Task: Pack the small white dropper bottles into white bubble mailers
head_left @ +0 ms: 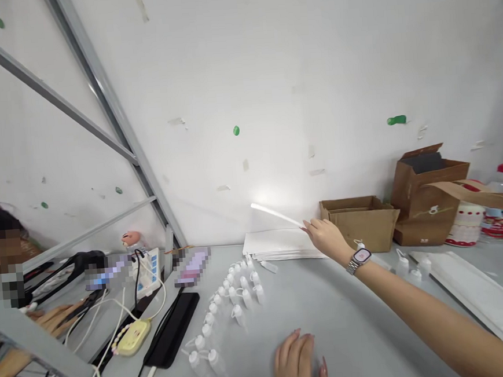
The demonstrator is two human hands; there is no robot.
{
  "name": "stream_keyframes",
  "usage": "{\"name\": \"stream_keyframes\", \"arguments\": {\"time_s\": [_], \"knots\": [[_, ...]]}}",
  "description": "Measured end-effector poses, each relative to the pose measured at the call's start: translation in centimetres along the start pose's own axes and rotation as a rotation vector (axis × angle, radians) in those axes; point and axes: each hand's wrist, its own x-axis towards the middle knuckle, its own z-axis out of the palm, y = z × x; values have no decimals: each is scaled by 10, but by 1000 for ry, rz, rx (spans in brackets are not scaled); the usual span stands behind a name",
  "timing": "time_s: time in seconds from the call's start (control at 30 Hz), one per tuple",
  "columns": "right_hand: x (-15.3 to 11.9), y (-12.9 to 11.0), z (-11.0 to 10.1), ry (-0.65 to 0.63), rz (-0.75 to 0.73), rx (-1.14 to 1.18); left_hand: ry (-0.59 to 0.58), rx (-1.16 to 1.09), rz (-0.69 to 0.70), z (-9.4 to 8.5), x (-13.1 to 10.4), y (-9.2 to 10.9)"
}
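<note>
In the head view my right hand point(324, 238) is closed on the edge of a thin white sheet point(275, 214), seen nearly edge-on and raised above the table. Under it, against the wall, lies a stack of white sheets point(282, 245). My left hand point(293, 362) rests on the grey table at the bottom, its fingers stretched out and holding nothing. Several small white-capped bottles point(237, 313) stand in a curved line left of my hands. One bottle point(268, 266) lies on its side near the stack.
Behind my right arm are a cardboard box point(361, 220), a brown paper bag point(426, 198) and more small bottles point(402, 266). A white package point(486, 298) lies far right. Left are a black power bank point(172, 329), cables, a power strip point(148, 272), a metal frame point(109, 101) and another person's hand point(55, 320).
</note>
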Motion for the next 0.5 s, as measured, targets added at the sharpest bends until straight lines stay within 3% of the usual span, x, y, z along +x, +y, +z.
{"name": "stream_keyframes", "arguments": {"time_s": [0.1,0.2,0.3,0.4,0.5], "knots": [[-15,-11,-28,209,48,9,-4,-116,-106,-4,0,3],[-46,-31,-59,261,87,-38,-50,-371,-332,-11,10,7],[-88,-53,-80,177,94,-10,-162,-792,-654,-18,33,14],[-130,-70,-80,66,-27,102,-271,-1239,-976,-27,61,26],[-162,-86,-65,-87,-168,276,-441,-1510,-1090,-34,83,38]]}}
